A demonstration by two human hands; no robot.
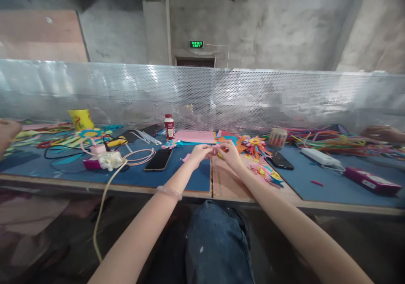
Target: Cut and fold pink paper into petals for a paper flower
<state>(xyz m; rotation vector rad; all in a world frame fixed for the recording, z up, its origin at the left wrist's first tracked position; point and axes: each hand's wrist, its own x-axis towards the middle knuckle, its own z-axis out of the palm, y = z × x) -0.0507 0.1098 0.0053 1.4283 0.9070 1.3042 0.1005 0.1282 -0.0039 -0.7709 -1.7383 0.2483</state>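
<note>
My left hand and my right hand meet above the middle of the table, both with fingers pinched on a small pink paper piece. Its exact shape is too small to tell. Just behind my hands lies a pink paper sheet. Right of my right hand are an orange and red paper flower and a pile of pink, yellow and blue paper pieces. A small pink scrap lies beside my left hand.
Left of my hands are a phone, a red bottle, a power strip with cables and a yellow cup. To the right are another phone, a clear jar and a purple box. Other people's hands show at both edges.
</note>
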